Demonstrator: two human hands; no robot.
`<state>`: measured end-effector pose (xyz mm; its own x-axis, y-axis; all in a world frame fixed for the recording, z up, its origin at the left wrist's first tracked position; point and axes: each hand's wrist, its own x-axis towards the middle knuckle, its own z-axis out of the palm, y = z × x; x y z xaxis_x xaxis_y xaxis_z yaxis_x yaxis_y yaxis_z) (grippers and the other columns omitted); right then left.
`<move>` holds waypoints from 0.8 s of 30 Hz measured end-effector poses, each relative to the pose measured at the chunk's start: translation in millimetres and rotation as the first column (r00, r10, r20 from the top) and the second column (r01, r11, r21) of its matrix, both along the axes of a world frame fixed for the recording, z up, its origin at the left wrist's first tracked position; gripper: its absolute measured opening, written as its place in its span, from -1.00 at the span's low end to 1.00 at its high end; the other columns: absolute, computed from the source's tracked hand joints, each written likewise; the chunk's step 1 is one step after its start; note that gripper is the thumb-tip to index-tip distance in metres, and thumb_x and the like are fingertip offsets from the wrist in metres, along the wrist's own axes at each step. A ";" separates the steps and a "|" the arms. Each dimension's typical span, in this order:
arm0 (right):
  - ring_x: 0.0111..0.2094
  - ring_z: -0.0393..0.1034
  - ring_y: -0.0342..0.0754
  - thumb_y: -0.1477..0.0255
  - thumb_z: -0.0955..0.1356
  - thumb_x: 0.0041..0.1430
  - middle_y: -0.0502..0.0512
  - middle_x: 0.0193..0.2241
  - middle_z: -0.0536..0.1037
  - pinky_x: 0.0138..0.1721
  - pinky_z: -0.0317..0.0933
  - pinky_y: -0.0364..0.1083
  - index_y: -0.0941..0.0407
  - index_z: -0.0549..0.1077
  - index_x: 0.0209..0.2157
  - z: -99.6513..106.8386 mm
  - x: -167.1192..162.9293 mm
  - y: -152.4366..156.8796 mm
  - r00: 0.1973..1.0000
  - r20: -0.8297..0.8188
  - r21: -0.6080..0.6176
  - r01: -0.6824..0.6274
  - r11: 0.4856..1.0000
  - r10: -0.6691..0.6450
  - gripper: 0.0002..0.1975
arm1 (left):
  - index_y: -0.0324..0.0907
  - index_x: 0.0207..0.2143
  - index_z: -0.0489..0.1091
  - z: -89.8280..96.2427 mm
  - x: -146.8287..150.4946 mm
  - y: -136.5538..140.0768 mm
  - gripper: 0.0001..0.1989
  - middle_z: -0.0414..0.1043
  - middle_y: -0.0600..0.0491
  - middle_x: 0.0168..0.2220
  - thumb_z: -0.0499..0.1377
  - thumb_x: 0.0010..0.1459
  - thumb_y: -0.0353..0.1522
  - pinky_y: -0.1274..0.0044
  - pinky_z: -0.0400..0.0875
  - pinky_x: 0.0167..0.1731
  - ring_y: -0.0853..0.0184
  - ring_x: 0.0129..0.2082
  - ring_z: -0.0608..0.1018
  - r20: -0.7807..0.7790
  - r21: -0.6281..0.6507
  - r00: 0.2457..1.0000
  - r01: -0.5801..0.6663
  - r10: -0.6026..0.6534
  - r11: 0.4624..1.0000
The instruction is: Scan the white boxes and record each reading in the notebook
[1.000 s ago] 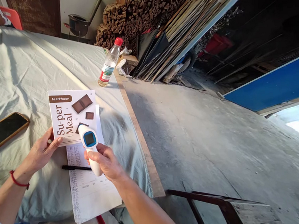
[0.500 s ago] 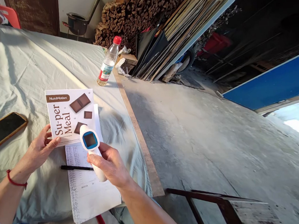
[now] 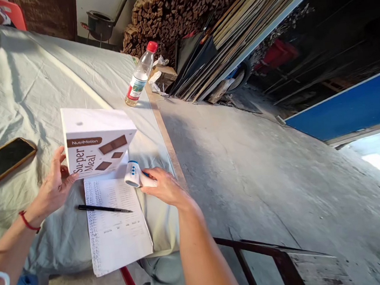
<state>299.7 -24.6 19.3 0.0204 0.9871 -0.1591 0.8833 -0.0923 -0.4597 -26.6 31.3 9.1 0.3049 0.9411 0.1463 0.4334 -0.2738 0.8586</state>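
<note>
My left hand (image 3: 58, 179) is closed on the lower left corner of a white "Su-per Meal" box (image 3: 90, 124) printed with chocolate pieces. The box is tilted, so its blank top face shows. To its right, my right hand (image 3: 163, 184) grips the handle of a white and blue infrared thermometer (image 3: 133, 173), which lies on its side low over the table edge of an open notebook (image 3: 122, 246). A black pen (image 3: 104, 208) rests across the notebook's written page. The fingertips of my left hand behind the box are partly hidden.
A phone (image 3: 7, 164) lies on the cloth-covered table (image 3: 38, 84) at left. A red-capped bottle (image 3: 137, 78) stands near the table's right edge. Stacked firewood (image 3: 166, 20) and leaning boards (image 3: 228, 46) are beyond. A dark wooden frame (image 3: 253, 254) is at lower right.
The box has tipped, bringing its top face into view. My right hand has moved right with the thermometer and turned it, so its screen no longer faces me; the pen is uncovered.
</note>
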 end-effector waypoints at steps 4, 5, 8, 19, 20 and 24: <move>-0.07 0.42 0.17 0.40 0.54 -0.01 0.17 -0.14 0.53 -0.07 0.23 0.04 0.06 0.56 -0.03 -2.1 -6.9 -5.7 0.994 0.110 0.153 0.010 0.988 -0.027 -0.56 | -0.11 0.34 0.00 -9.5 -1.1 0.7 -0.36 0.27 -0.23 0.22 0.09 0.29 -0.14 -0.08 0.16 0.16 -0.18 0.25 0.24 -0.310 0.130 0.947 -0.046 0.085 0.990; -0.08 0.41 0.17 0.39 0.53 0.01 0.17 -0.15 0.53 -0.07 0.22 0.04 0.05 0.57 -0.06 0.2 -11.8 -10.1 0.994 0.104 0.207 -0.004 0.978 -0.018 -0.60 | -0.11 0.33 0.01 -10.6 -0.9 0.3 -0.36 0.28 -0.23 0.21 0.10 0.29 -0.15 -0.09 0.16 0.15 -0.19 0.26 0.22 -0.351 0.136 0.931 -0.052 0.097 0.989; -0.21 0.42 0.03 0.43 0.47 0.16 0.06 -0.32 0.52 -0.12 0.20 -0.02 0.01 0.60 -0.21 5.1 -37.1 -26.0 0.981 -0.019 0.225 -0.182 0.957 0.191 -0.86 | -0.19 0.22 0.15 -8.7 -0.2 -2.4 -0.40 0.34 -0.26 0.14 0.16 0.24 -0.12 0.01 0.28 0.06 -0.19 0.17 0.33 -0.398 0.162 0.904 -0.101 0.158 0.982; -0.52 0.26 -0.14 0.58 0.34 0.04 -0.06 -0.59 0.43 -0.41 0.06 -0.12 0.07 0.47 -0.51 2.1 -68.5 -48.6 0.875 -0.235 0.251 -0.367 0.896 0.424 -0.86 | -0.14 -0.56 0.22 17.0 -2.0 -23.4 -0.67 0.27 0.15 -0.64 0.11 0.16 -0.15 0.51 0.16 -0.52 0.39 -0.61 0.32 -0.451 -0.069 0.889 0.060 -0.085 0.996; -0.54 0.27 -0.14 0.54 0.34 0.04 -0.06 -0.58 0.44 -0.43 0.09 -0.13 0.07 0.47 -0.49 4.2 -66.7 -48.9 0.861 -0.335 0.284 -0.295 0.912 0.383 -0.89 | -0.14 -0.52 0.25 16.3 -1.9 -24.5 -0.70 0.28 0.15 -0.61 0.12 0.14 -0.15 0.52 0.18 -0.52 0.40 -0.60 0.33 -0.405 -0.085 0.905 0.101 -0.127 0.991; -0.55 0.32 -0.13 0.42 0.37 0.00 -0.03 -0.56 0.49 -0.48 0.19 -0.14 0.07 0.44 -0.49 -1.9 -80.1 -51.2 0.725 -0.681 0.221 0.070 0.973 0.102 -0.96 | -0.14 -0.31 0.40 10.8 2.7 -28.7 -0.78 0.26 0.18 -0.58 0.14 0.14 -0.18 0.54 0.23 -0.50 0.41 -0.59 0.34 -0.281 -0.166 0.885 0.335 -0.370 0.928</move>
